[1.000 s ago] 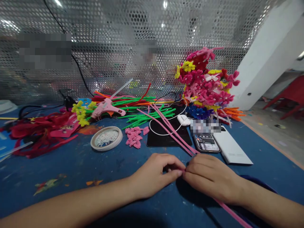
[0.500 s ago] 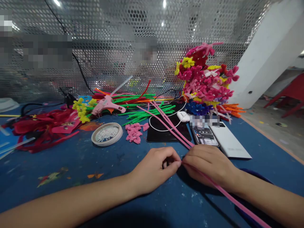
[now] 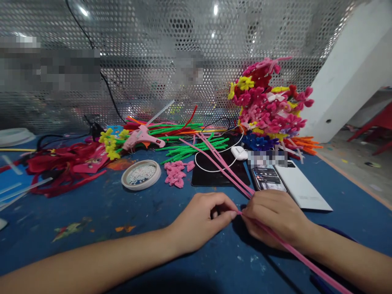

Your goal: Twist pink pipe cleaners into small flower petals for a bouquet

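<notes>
Several long pink pipe cleaners [image 3: 301, 255] run through my right hand [image 3: 274, 216], which is closed around them. Their far ends slant up over a black tablet; the other ends lead down past my forearm. My left hand [image 3: 210, 220] pinches a short pink tip between thumb and forefinger, just left of the right fingers. A pile of small twisted pink pieces [image 3: 175, 173] lies ahead of my left hand. Beside it stands a round white dish [image 3: 125, 179] holding small pearly beads [image 3: 141, 173].
Behind lie green pipe cleaners [image 3: 183, 152], a pink glue gun [image 3: 142, 139], yellow flowers [image 3: 110, 143] and red ribbon [image 3: 58, 155]. The tablet [image 3: 211, 177], earbud case [image 3: 239, 153], phone [image 3: 269, 179], white box [image 3: 306, 188] and large flower bouquet [image 3: 269, 102] stand to the right, before a perforated metal screen [image 3: 147, 90].
A short pink tip now shows between my hands, which are slightly farther apart. The whole view has shifted slightly, with things sitting a little farther right and lower.
</notes>
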The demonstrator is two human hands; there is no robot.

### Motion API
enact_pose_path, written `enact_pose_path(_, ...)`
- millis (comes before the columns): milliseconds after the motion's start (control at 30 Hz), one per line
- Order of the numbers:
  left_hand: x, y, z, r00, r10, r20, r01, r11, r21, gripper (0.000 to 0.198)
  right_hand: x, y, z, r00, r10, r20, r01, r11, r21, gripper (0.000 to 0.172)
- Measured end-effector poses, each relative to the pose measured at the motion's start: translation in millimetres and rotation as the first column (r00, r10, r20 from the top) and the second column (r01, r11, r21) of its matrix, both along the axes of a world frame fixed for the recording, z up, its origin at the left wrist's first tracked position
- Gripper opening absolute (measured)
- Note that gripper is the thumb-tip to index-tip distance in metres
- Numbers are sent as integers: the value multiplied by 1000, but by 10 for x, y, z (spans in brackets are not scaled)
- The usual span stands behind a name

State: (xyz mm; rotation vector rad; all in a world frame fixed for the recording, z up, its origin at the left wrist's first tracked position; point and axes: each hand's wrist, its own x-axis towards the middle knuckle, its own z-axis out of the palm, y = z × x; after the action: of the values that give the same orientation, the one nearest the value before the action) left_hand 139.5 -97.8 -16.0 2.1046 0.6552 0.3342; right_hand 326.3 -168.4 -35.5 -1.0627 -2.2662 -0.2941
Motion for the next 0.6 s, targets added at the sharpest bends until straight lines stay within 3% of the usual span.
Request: enact_pose_path(600, 22, -4, -23, 997, 62, 44, -57, 992, -109, 9, 1, -10, 24, 1000, -3, 9, 2, 1000, 13, 16)
